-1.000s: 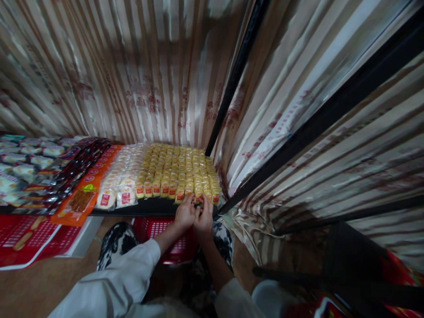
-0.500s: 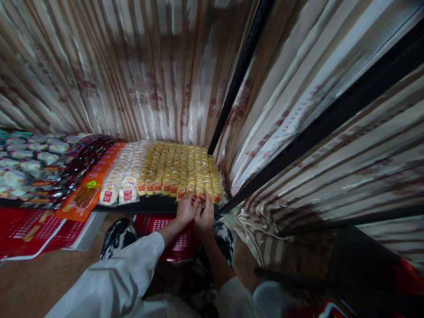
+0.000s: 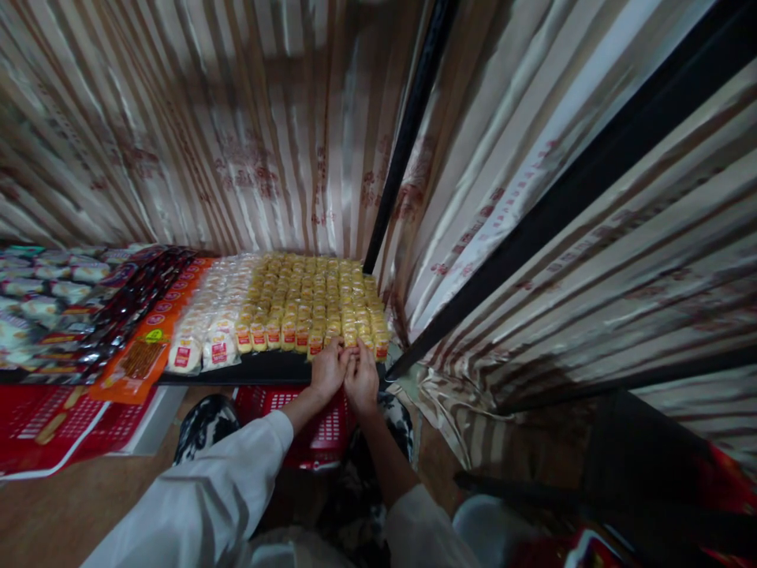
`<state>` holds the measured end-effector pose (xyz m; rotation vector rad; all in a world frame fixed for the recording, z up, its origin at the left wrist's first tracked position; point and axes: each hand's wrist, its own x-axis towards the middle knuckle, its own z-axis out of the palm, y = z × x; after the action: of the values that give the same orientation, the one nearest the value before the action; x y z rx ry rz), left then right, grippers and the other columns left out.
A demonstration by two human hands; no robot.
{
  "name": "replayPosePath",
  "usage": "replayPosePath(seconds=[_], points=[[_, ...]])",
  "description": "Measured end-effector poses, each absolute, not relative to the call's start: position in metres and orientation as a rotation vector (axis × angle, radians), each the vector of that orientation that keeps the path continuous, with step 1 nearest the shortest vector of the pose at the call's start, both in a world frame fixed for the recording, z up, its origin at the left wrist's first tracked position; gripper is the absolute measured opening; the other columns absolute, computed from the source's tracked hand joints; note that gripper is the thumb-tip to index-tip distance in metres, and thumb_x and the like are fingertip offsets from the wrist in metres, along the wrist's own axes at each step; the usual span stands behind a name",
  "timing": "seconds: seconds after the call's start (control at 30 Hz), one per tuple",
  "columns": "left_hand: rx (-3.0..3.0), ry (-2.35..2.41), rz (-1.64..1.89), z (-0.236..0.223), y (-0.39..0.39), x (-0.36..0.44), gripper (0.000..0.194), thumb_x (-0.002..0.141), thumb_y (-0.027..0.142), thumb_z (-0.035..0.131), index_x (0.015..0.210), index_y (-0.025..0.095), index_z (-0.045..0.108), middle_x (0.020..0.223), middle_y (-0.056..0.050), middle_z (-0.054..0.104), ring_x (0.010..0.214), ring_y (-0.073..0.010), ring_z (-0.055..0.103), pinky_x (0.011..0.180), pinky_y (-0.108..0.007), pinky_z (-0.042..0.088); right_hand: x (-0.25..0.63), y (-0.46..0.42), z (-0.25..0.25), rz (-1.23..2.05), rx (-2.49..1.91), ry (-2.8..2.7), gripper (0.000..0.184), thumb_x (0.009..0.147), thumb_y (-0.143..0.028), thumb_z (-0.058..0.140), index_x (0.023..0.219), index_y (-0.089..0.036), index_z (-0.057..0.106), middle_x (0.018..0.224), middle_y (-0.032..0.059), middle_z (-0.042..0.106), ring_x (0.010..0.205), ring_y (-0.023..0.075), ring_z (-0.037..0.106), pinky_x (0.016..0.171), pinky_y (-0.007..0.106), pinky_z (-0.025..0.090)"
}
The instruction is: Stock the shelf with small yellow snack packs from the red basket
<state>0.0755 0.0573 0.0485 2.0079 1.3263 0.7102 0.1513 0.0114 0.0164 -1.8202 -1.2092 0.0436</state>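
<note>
Rows of small yellow snack packets (image 3: 307, 296) with red labels stand packed on a black shelf (image 3: 260, 369). At the front right of these rows, my left hand (image 3: 327, 371) and my right hand (image 3: 361, 380) meet with fingers bent and fingertips together. Both touch or nearly touch the front packets; whatever is between the fingers is hidden. White round snack packets (image 3: 220, 343) stand left of the yellow rows. Beside those lie orange snack bags (image 3: 140, 359), the front one overhanging the shelf edge.
Dark and white packets (image 3: 59, 292) fill the shelf's left part. Below are a red basket (image 3: 316, 430) and another red basket (image 3: 41, 426). Black poles (image 3: 408, 142) and a striped curtain (image 3: 266, 158) stand behind. A white bucket (image 3: 485, 525) is at lower right.
The view has shifted slightly, so the shelf appears a little further left. My hands stay together at the front yellow packets, with the fingers slightly rearranged.
</note>
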Motion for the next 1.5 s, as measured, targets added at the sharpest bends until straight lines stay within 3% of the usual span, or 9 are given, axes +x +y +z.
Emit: replayPosePath(seconds=[0.13, 0.37, 0.53, 0.67, 0.9, 1.23, 1.5], points=[[2.021, 1.244, 0.809, 0.044, 0.055, 0.075, 0.014, 0.086, 0.027, 0.047, 0.093, 0.019, 0.055, 0.078, -0.001, 0.06, 0.071, -0.0134, 0.058, 0.067, -0.024, 0.045, 0.151, 0.008, 0.019, 0.059, -1.771, -1.131, 0.038, 0.087, -0.026, 0.034, 0.118, -0.012, 0.052, 0.102, 0.0132, 0.055, 0.095, 0.0214, 0.054, 0.085, 0.038, 0.046], [2.142, 1.234, 0.946, 0.048, 0.049, 0.075, 0.01, 0.085, 0.024, 0.048, 0.09, 0.017, 0.054, 0.104, -0.007, 0.053, 0.088, -0.0156, 0.055, 0.075, -0.026, 0.045, 0.156, 0.003, 0.025, 0.035, -1.702, -1.118, 0.03, 0.086, -0.024, 0.038, 0.109, -0.014, 0.055, 0.104, 0.0112, 0.051, 0.099, 0.0195, 0.051, 0.089, 0.036, 0.044], [2.095, 1.163, 0.993, 0.047, 0.047, 0.073, 0.009, 0.086, 0.023, 0.046, 0.087, 0.018, 0.053, 0.088, -0.003, 0.057, 0.076, -0.013, 0.054, 0.073, -0.025, 0.045, 0.157, 0.003, 0.03, 0.038, -1.675, -1.117, 0.023, 0.085, -0.025, 0.04, 0.101, -0.017, 0.055, 0.098, 0.0086, 0.056, 0.095, 0.0198, 0.052, 0.088, 0.038, 0.043], [2.009, 1.18, 1.06, 0.05, 0.041, 0.06, 0.01, 0.084, 0.027, 0.049, 0.087, 0.019, 0.053, 0.084, -0.002, 0.057, 0.069, -0.0116, 0.053, 0.069, -0.024, 0.045, 0.149, -0.002, 0.04, 0.108, -1.675, -1.121, 0.021, 0.086, -0.028, 0.042, 0.099, -0.018, 0.054, 0.092, 0.0066, 0.058, 0.085, 0.0177, 0.055, 0.078, 0.033, 0.047], [1.902, 1.262, 1.184, 0.056, 0.043, -0.002, 0.013, 0.084, 0.031, 0.048, 0.085, 0.019, 0.054, 0.086, -0.002, 0.059, 0.073, -0.0121, 0.055, 0.069, -0.024, 0.046, 0.099, 0.004, 0.041, 0.333, -1.557, -1.241, 0.03, 0.085, -0.024, 0.041, 0.11, -0.017, 0.055, 0.104, 0.0095, 0.059, 0.088, 0.0164, 0.058, 0.07, 0.028, 0.052], [1.888, 1.434, 1.131, 0.039, 0.093, -0.044, 0.016, 0.085, 0.031, 0.045, 0.088, 0.019, 0.054, 0.083, -0.003, 0.062, 0.075, -0.0153, 0.059, 0.072, -0.028, 0.048, 0.052, 0.033, 0.022, 0.249, -1.437, -1.456, 0.04, 0.084, -0.015, 0.035, 0.121, -0.016, 0.051, 0.119, 0.0129, 0.054, 0.114, 0.0204, 0.049, 0.09, 0.039, 0.048], [1.921, 1.463, 1.117, 0.026, 0.107, -0.042, 0.016, 0.086, 0.027, 0.042, 0.093, 0.019, 0.053, 0.09, -0.005, 0.062, 0.084, -0.0177, 0.061, 0.079, -0.033, 0.049, 0.044, 0.042, 0.013, 0.243, -1.464, -1.481, 0.045, 0.083, -0.014, 0.035, 0.126, -0.015, 0.05, 0.119, 0.0143, 0.051, 0.113, 0.0207, 0.048, 0.097, 0.042, 0.044]])
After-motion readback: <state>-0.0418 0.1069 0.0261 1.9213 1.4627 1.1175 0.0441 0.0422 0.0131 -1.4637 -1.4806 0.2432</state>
